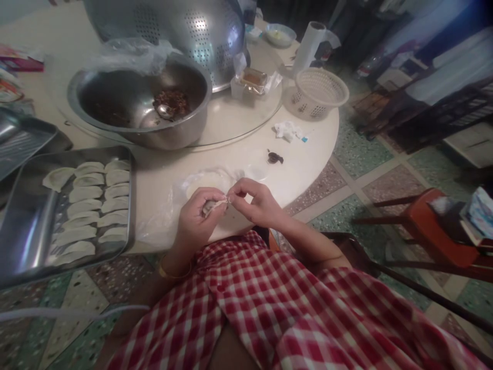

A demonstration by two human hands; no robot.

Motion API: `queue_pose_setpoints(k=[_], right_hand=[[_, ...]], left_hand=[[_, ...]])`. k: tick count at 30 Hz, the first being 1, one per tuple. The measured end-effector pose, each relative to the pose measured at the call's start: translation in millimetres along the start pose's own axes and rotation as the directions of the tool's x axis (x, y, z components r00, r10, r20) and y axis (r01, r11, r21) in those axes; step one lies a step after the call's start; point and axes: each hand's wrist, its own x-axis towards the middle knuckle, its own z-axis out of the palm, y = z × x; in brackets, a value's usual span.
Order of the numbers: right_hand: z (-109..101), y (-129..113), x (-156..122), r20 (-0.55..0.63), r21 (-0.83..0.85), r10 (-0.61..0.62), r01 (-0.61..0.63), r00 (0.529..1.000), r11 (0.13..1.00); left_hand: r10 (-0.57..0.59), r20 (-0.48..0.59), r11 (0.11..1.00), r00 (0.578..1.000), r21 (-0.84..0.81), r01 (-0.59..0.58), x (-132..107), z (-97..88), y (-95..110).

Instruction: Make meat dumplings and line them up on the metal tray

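Note:
A pale dumpling (210, 206) lies in the curl of my left hand (198, 216), partly hidden by the fingers. The thumb and fingers of my right hand (256, 203) pinch the dumpling's edge at its right end. Just beyond my hands, round dumpling wrappers (208, 181) sit in a clear plastic bag (173, 205). To the left, a metal tray (131, 205) holds two rows of folded dumplings (85, 194). Behind it stands a large steel bowl (177, 134) with dark chopped filling (177, 103) and a spoon (164, 111) inside.
A big perforated colander (196, 31) rises behind the bowl on a glass turntable (231, 123). Toward the right edge are a plastic basket (319, 90), crumpled tissue (287, 130) and a small dark item (275, 156). An orange stool (431, 226) stands right on the floor.

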Motion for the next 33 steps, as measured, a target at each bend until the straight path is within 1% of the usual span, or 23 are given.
queue_pose_setpoints(k=[4,7,10,12,14,16,22,24,26,29,33], right_hand=[[-2,1,-3,0.008,-0.064,-0.148,0.148,0.989,0.987],[-2,2,-5,0.001,-0.136,-0.261,0.259,0.965,0.956],[0,6,-6,-0.024,-0.206,-0.356,0.344,0.934,0.916],[2,9,-8,-0.041,-0.253,-0.388,0.366,0.921,0.895],[4,12,-10,-0.06,-0.317,-0.399,0.362,0.915,0.877],[6,14,-12,-0.074,-0.374,-0.399,0.346,0.914,0.861],[7,15,-13,-0.055,-0.424,-0.372,0.316,0.927,0.849],[7,13,-13,-0.092,-0.4,-0.371,0.307,0.924,0.864],[6,11,-13,-0.135,-0.334,-0.339,0.28,0.931,0.9],[5,9,-13,-0.148,-0.242,-0.279,0.239,0.949,0.94],[4,9,-13,-0.135,-0.262,-0.268,0.227,0.954,0.938]], left_hand=[[-0.042,-0.018,0.998,0.999,-0.036,0.041,1,1.4,3],[-0.068,-0.036,0.997,0.997,-0.027,0.067,4,2.2,8],[-0.055,-0.046,0.998,0.997,0.031,0.057,7,2.8,13],[-0.03,-0.048,0.997,0.998,0.068,0.033,8,3.4,15],[-0.012,-0.062,0.997,0.998,0.077,0.017,8,4.3,15],[-0.021,-0.075,0.998,0.997,0.054,0.025,7,5.6,15],[-0.165,-0.047,0.982,0.985,-0.104,0.16,5,9.4,13],[-0.197,-0.041,0.972,0.98,-0.136,0.19,6,9.9,12],[-0.215,-0.032,0.967,0.976,-0.15,0.208,6,10.0,12],[-0.243,-0.019,0.958,0.97,-0.161,0.236,5,9.8,11],[-0.255,-0.018,0.954,0.967,-0.166,0.249,6,9.9,12]])
